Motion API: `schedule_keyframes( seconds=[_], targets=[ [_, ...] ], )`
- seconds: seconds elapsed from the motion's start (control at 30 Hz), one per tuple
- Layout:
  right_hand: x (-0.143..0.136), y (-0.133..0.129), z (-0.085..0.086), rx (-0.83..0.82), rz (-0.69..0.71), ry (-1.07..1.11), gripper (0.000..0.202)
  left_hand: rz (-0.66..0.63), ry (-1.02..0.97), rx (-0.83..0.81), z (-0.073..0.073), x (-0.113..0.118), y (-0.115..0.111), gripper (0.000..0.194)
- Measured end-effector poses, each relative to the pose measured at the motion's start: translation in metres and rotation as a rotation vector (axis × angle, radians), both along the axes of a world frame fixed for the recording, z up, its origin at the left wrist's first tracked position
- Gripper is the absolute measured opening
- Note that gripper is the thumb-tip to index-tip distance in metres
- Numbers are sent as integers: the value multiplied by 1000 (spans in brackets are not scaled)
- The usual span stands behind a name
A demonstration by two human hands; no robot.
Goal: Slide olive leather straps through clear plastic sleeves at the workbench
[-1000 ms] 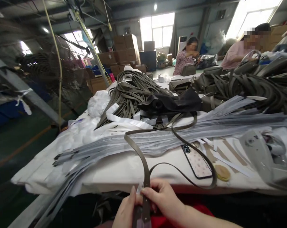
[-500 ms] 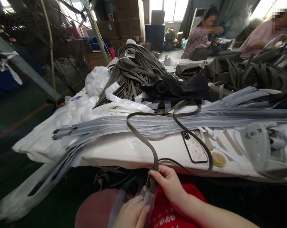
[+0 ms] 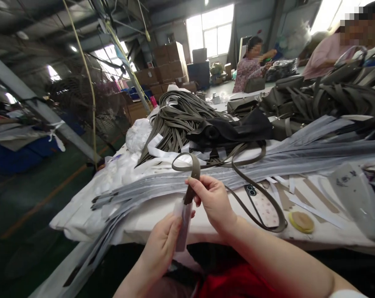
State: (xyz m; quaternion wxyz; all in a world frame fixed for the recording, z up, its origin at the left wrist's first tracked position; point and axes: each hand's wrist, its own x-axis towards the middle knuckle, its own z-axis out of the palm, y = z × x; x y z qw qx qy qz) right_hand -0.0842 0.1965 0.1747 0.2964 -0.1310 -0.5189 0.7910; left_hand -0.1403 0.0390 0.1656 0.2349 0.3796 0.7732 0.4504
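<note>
An olive-grey strap [image 3: 194, 166] rises from between my hands, curls over and runs back across the table. My right hand [image 3: 212, 200] pinches it between thumb and fingers. Just below, my left hand [image 3: 166, 240] is closed on a clear plastic sleeve [image 3: 183, 227], and the strap's lower end lies inside it. Both hands are above the table's near edge. The rest of the strap loops on the table around a phone in a patterned case [image 3: 264, 207].
Behind lie a strap bundle [image 3: 187, 111], a black piece [image 3: 234, 128] and long plastic-sleeved strips [image 3: 150, 182]. A round yellow-rimmed item [image 3: 301, 222] sits right of the phone. A slanted metal pole [image 3: 41, 107] stands left. Two people work at the back right.
Both hands have risen from below the table edge to above it, bringing the strap and its plastic sleeve up. The camera view has tilted upward.
</note>
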Motion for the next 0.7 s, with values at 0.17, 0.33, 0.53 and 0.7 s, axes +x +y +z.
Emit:
schedule_keyframes(
  seconds=[0.17,0.33,0.53,0.7],
  targets=[
    [0,3,12,77,38,69,34,97,80,81,9,-5,13,50],
    [0,16,7,67,-36,61,32,10,-153,58,3,-7,14,55],
    [10,22,12,269,9,115,31,-59,-165,9,6,-4,20,57],
    [21,15,12,250,145,93,35,14,-100,58,6,9,22,58]
  ],
)
